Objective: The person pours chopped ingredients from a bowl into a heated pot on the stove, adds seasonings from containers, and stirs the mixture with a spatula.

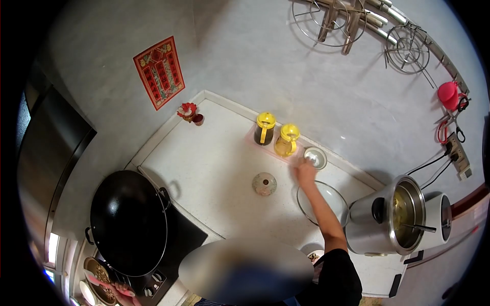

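Note:
My right hand (305,172) reaches across the counter to the near edge of a small white bowl (320,157) with something white inside. Its fingers look pinched together and slightly blurred; what they hold cannot be made out. At the lower left, my left hand (125,294) is closed around a pink utensil (93,278), which lies over a pan of brown food pieces (102,274). Left of the bowl stand two yellow-lidded jugs, one dark (264,133) and one light (284,147). A patterned round lid (264,184) lies on the counter.
A black wok (128,219) sits on the stove (186,233) at left. Under my right forearm lies a glass lid (326,196). A large steel pot (367,222) with a ladle is at right. A partly hidden bowl (317,253) holds small pieces.

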The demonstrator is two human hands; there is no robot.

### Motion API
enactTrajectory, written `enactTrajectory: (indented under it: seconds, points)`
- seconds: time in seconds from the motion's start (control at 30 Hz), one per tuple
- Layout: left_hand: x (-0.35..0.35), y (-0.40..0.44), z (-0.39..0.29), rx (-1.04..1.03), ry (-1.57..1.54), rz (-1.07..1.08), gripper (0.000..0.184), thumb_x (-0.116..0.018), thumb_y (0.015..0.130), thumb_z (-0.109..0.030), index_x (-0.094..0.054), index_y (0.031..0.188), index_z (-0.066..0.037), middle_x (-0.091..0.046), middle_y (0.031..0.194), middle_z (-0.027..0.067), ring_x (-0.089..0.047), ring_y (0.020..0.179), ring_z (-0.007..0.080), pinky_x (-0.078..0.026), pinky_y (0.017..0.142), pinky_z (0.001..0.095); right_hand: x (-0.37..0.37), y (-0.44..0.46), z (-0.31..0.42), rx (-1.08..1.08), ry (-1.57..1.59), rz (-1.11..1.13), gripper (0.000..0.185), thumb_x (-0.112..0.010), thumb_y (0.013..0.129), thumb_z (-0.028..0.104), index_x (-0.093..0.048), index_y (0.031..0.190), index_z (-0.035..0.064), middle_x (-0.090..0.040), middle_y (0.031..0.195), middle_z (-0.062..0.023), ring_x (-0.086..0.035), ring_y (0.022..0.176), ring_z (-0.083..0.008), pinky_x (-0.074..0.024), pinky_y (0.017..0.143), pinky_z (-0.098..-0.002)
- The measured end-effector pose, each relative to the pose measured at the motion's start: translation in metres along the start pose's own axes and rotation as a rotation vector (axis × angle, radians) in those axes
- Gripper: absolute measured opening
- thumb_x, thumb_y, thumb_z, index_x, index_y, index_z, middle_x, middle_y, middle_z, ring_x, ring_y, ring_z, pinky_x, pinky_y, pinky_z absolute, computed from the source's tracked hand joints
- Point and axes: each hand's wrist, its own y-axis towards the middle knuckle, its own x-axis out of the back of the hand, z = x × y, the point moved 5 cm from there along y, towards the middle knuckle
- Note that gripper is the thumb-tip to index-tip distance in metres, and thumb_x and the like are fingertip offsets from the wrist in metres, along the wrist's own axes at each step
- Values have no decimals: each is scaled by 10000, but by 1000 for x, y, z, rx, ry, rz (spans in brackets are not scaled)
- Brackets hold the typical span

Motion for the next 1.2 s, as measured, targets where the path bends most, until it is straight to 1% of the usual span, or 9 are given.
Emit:
enactTrajectory:
  seconds: [0.03, 0.17, 0.23, 0.37, 0.43, 0.67, 0.9, 1.07, 1.2]
  points:
    - [1, -1, -1, -4, 1, -3, 186, -448, 974, -188, -446, 875, -30, -392, 705, 22, -352, 572, 114, -386, 521, 232, 9, 2, -18, -27, -8, -17, 303, -691, 719, 260, -625, 958, 85, -587, 949, -144, -599, 806, -316, -506, 650, -416]
    - [2, -4, 0, -13, 8, -16, 187, -449, 974, -188, -443, 871, -32, -390, 704, 21, -352, 571, 114, -386, 521, 232, -1, 2, -67, -105, 4, 18, 274, -679, 725, 306, -683, 877, 77, -613, 866, -136, -606, 778, -306, -497, 643, -421]
    - [0, -5, 3, -8, 9, -15, 187, -448, 974, -188, -442, 869, -33, -389, 703, 20, -352, 571, 113, -385, 521, 232, -2, 0, -79, -100, 279, -15, 271, -676, 726, 333, -722, 854, 99, -649, 807, -119, -629, 753, -285, -499, 653, -399]
    - [-2, -6, 3, -5, 6, -7, 187, -447, 975, -187, -441, 867, -35, -388, 703, 19, -351, 572, 113, -384, 521, 232, -8, 3, -98, -140, 501, -17, 258, -658, 750, 297, -718, 894, 92, -669, 784, -129, -651, 713, -265, -502, 657, -368]
    - [-2, -8, 2, -1, 6, -3, 186, -447, 975, -187, -440, 865, -36, -387, 703, 19, -351, 572, 112, -384, 521, 232, -16, 6, -117, -318, 809, 38, 213, -637, 765, 227, -711, 896, 76, -672, 785, -155, -660, 705, -261, -506, 652, -346]
    - [-5, -11, 2, -1, 4, 12, 186, -445, 976, -186, -436, 861, -40, -385, 702, 17, -349, 574, 111, -382, 521, 233, -15, 13, -133, -233, 483, -216, 149, -620, 757, 117, -706, 866, 63, -653, 730, -171, -639, 658, -316, -502, 633, -381]
    - [-8, -12, 2, -4, 6, 39, 185, -442, 976, -185, -433, 856, -44, -383, 701, 15, -348, 575, 110, -380, 521, 233, -3, 9, -129, -260, 471, -270, 141, -610, 759, 105, -705, 851, 57, -645, 733, -182, -632, 675, -331, -495, 633, -388]
    - [-8, -14, 3, 4, 1, 67, 185, -441, 977, -184, -431, 852, -47, -381, 700, 14, -347, 576, 110, -379, 521, 233, -2, -1, -145, -400, 664, -238, 177, -595, 771, 111, -711, 893, 56, -679, 703, -97, -629, 617, -164, -489, 610, -290]
    - [-7, -19, 8, 7, -28, 32, 183, -438, 978, -197, -447, 869, -51, -361, 688, 2, -334, 563, 99, -366, 526, 226, 7, -8, -152, -400, 821, -242, 149, -616, 777, 106, -713, 879, 55, -671, 673, -70, -624, 616, -154, -492, 619, -284]
